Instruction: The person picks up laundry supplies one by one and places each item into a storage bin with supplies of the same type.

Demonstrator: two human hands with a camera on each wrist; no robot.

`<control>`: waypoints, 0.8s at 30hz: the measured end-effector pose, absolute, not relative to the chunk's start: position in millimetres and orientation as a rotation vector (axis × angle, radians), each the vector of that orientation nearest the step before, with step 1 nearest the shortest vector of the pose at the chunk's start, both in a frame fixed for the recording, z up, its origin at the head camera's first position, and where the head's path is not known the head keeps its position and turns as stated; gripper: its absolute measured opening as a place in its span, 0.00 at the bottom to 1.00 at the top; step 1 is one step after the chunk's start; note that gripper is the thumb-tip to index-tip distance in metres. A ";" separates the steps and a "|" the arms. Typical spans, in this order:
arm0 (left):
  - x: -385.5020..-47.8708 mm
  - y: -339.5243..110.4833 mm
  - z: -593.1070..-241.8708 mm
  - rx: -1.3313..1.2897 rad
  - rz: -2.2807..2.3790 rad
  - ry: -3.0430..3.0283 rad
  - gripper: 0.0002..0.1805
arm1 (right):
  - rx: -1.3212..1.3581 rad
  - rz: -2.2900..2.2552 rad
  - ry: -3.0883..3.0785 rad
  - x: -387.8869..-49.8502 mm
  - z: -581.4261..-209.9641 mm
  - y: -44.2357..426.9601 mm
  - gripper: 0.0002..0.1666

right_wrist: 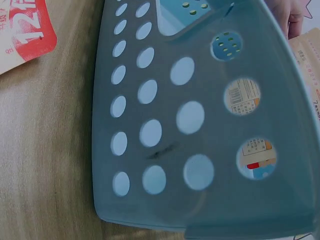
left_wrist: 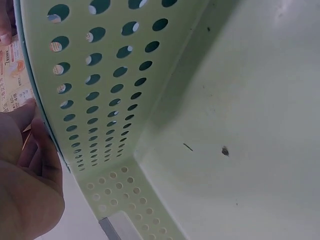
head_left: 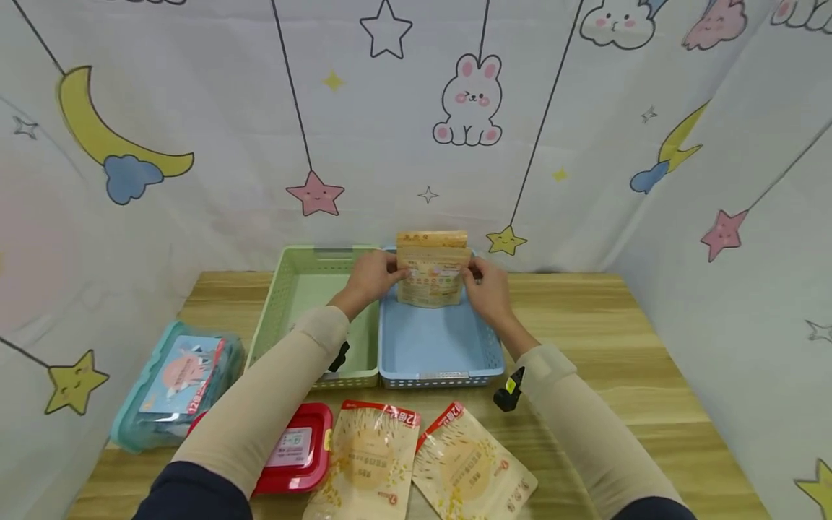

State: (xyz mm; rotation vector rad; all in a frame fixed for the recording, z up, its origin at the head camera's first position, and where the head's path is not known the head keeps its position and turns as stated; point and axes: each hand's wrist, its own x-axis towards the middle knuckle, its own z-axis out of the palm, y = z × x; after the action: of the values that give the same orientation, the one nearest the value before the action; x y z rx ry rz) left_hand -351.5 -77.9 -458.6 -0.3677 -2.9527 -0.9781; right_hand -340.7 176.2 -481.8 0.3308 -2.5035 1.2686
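Observation:
A beige food pouch [head_left: 432,278] stands upright over the far end of the blue basket [head_left: 429,339]. My left hand [head_left: 370,278] pinches its left edge, thumb in front. On the opposite edge, my right hand [head_left: 489,290] pinches it likewise. In the left wrist view, my left hand [left_wrist: 30,180] appears beyond the perforated wall of the green basket [left_wrist: 165,55], with part of the pouch [left_wrist: 14,82] above it. The right wrist view is mostly filled by the blue basket's perforated side [right_wrist: 165,120]; part of a pouch [right_wrist: 310,65] shows past its rim.
The green basket [head_left: 312,289] adjoins the blue one on the left. Two larger beige pouches [head_left: 367,462] [head_left: 471,469] lie in front on the wooden table [head_left: 585,332]. A red-lidded box [head_left: 295,451] and a teal pack [head_left: 178,383] are at the left. Printed curtains [head_left: 390,130] enclose the table.

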 end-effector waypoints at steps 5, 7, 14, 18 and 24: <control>-349.9 -75.0 -461.3 -0.376 -0.982 -2.966 0.18 | 0.330 1.256 -2.491 -338.9 -485.4 179.0 0.07; -349.5 -75.6 -462.6 -0.350 -0.983 -2.975 0.18 | 0.337 1.248 -2.499 -339.0 -487.4 178.2 0.07; -351.5 -78.5 -464.5 -0.372 -0.992 -2.960 0.18 | 0.329 1.253 -2.509 -339.2 -488.8 176.9 0.07; -353.2 -79.0 -464.2 -0.383 -1.011 -2.928 0.17 | 0.347 1.232 -2.496 -342.1 -487.5 177.6 0.08; -351.9 -77.8 -463.0 -0.360 -1.009 -2.930 0.17 | 0.355 1.221 -2.495 -342.4 -485.6 177.0 0.08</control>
State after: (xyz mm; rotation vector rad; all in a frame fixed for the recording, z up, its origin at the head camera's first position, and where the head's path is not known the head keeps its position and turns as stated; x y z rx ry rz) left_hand -351.9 -77.8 -463.0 -0.3603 -2.9304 -1.0085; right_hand -342.4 177.0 -485.6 0.3552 -2.4950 1.2212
